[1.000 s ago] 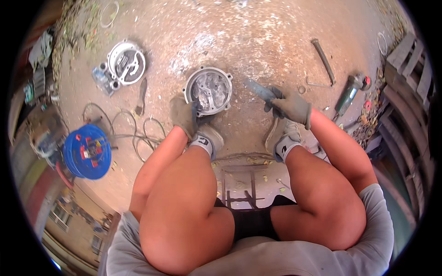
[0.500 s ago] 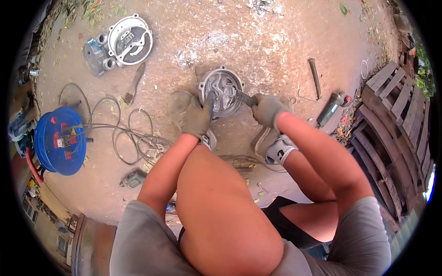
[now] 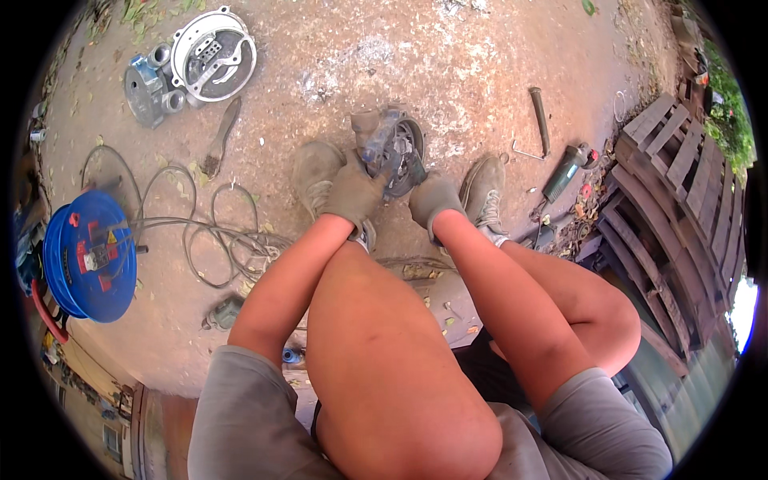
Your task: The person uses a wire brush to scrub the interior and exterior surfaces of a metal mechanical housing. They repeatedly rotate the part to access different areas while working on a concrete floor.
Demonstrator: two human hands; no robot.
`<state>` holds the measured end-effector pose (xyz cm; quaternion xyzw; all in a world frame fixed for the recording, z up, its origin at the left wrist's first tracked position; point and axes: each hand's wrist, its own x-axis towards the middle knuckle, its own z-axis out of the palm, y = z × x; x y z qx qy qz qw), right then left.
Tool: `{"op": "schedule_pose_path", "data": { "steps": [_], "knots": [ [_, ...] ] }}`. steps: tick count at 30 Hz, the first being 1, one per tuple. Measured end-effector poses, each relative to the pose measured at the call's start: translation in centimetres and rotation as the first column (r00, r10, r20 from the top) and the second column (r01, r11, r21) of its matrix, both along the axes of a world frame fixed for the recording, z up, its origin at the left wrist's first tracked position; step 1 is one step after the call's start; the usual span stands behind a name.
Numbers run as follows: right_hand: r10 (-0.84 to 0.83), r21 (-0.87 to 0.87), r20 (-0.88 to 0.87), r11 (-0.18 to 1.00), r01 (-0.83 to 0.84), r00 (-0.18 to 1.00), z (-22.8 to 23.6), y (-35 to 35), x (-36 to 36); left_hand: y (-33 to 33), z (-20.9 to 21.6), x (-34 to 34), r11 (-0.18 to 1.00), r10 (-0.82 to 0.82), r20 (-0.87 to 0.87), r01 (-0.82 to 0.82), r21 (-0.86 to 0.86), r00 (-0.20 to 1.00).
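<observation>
A round metal housing [image 3: 380, 136] with dark, ribbed insides stands tilted on the ground between my shoes, its open side facing right. Gloved, my left hand [image 3: 352, 194] is closed round its near left edge. My right hand [image 3: 434, 204], also gloved, is closed at the near right rim on a dark, narrow hand tool [image 3: 412, 174] that reaches to the opening. The tool's working end is blurred against the housing, so its exact kind cannot be told.
At the far left lie a white-rimmed housing [image 3: 180, 60] and a brush [image 3: 221, 140]. A blue cable reel [image 3: 96, 276] trails looped cable [image 3: 192, 228]. To the right are a metal bar [image 3: 540, 120], a hex key [image 3: 526, 151], an angle grinder [image 3: 566, 174] and stacked wooden pallets [image 3: 668, 200].
The housing has been tipped, so its opening turns from upward to rightward. My right hand has moved left and nearer, bringing the tool close against the rim. My right knee has swung outward.
</observation>
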<state>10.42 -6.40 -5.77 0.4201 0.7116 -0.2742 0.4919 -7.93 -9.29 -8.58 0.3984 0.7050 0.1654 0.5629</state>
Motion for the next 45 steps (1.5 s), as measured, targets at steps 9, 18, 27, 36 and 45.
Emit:
{"op": "schedule_pose_path", "data": {
  "steps": [9, 18, 27, 36, 45],
  "knots": [
    [-0.867, 0.183, -0.255, 0.392, 0.901, 0.429, -1.1, -3.2, 0.2, -0.6, -1.0, 0.2, 0.994, -0.099, -0.047, 0.101, 0.044, 0.994],
    [-0.778, 0.184, -0.456, 0.393, 0.901, 0.432, -0.1, -4.5, 2.9, 0.1, -0.4, 0.4, 0.998, -0.042, -0.013, 0.043, 0.038, 0.999],
    [-0.809, 0.208, -0.325, 0.445, 0.871, 0.49, 0.8, -3.9, 3.7, -0.1, -1.3, 0.8, 0.993, -0.025, 0.0, 0.025, 0.112, 1.0],
    [-0.814, 0.125, -0.167, 0.542, 0.831, 0.556, 0.5, -0.2, 2.6, 0.1, -1.0, 1.7, 0.988, -0.023, 0.009, 0.021, 0.151, 1.0],
    [-0.784, 0.155, -0.193, 0.57, 0.807, 0.59, 0.7, 0.8, 2.5, 0.1, -1.2, 1.8, 0.978, -0.056, 0.054, 0.044, 0.203, 0.997]
  ]
}}
